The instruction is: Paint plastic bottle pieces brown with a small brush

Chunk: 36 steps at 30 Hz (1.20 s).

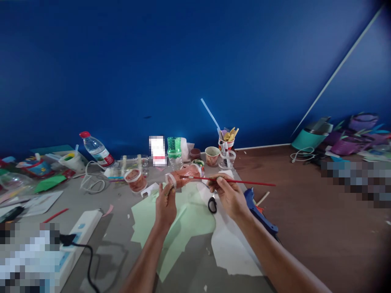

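Head view: left hand [166, 204] grips one reddish plastic container [190, 171], right hand [229, 195] pinches one red paintbrush [252, 182].

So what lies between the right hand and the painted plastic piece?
In the head view, the front of the red brush crosses it, from right hand to painted plastic piece.

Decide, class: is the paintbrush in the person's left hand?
No, the right hand holds the paintbrush, while the left hand grips a reddish container.
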Each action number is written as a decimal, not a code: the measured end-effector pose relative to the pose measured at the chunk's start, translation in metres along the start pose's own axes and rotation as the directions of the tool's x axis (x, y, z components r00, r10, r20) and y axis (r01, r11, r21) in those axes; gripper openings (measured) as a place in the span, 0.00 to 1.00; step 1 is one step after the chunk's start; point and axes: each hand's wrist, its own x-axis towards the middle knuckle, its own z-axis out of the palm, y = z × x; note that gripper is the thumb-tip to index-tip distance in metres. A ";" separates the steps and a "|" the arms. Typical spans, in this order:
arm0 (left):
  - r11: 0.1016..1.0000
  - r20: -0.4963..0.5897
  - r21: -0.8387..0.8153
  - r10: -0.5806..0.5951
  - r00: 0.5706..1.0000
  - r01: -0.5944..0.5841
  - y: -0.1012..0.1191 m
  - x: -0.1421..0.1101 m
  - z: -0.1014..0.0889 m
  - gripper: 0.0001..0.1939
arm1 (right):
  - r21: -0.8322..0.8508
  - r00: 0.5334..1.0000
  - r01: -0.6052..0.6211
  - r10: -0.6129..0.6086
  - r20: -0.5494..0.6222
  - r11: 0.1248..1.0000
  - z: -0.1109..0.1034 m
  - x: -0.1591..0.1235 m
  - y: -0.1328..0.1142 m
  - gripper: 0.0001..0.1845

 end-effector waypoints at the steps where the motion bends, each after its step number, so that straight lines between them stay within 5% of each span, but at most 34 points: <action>1: 1.000 0.006 -0.001 -0.007 1.000 0.007 0.000 0.000 0.000 0.17 | -0.009 1.000 -0.011 0.011 0.025 1.000 0.001 0.000 0.000 0.12; 11: 1.000 0.006 0.002 -0.030 1.000 0.030 0.005 0.000 -0.002 0.19 | -0.039 1.000 -0.013 0.013 -0.008 0.999 -0.003 0.002 0.001 0.11; 15: 1.000 0.031 -0.016 0.011 0.999 -0.011 0.011 0.003 -0.005 0.16 | -0.061 0.988 0.045 -0.053 -0.145 0.997 -0.008 0.006 0.003 0.09; 23: 0.997 -0.033 -0.069 -0.037 0.999 0.035 0.009 0.004 -0.004 0.18 | -0.193 0.968 0.134 -0.170 -0.184 0.972 -0.013 0.008 0.002 0.08; 36: 0.991 -0.023 -0.127 -0.049 0.999 0.046 0.013 0.006 -0.006 0.17 | -0.160 0.981 0.139 -0.158 -0.111 0.977 -0.011 0.005 0.000 0.07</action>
